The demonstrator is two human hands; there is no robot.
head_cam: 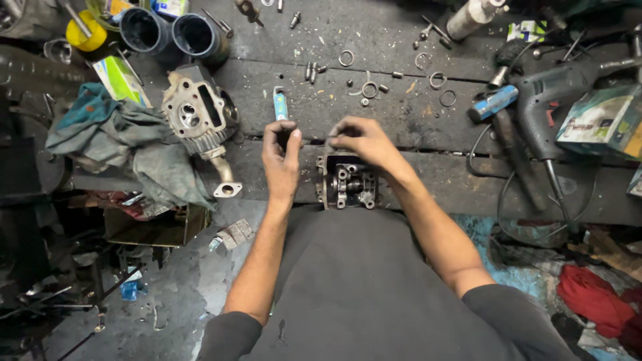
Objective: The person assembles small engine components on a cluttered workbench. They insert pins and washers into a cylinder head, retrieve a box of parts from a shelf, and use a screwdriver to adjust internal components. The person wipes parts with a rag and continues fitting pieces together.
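Note:
A small metal engine head (pixel 346 182) with valve parts showing stands at the near edge of a dark, greasy wooden workbench (pixel 401 127). My left hand (pixel 281 155) hovers just left of it, fingers pinched on something small and dark that I cannot make out. My right hand (pixel 364 142) rests over the head's far top edge, fingertips curled together toward the left hand; whether it holds anything is hidden. A small blue tube (pixel 280 105) lies just beyond my left hand.
A finned engine cylinder (pixel 197 113) with a pipe sits left, beside a grey-teal rag (pixel 114 137). Rings, bolts and springs (pixel 369 88) scatter behind the hands. A power drill (pixel 555 93), boxes and cables crowd the right; two dark cups (pixel 167 32) stand far left.

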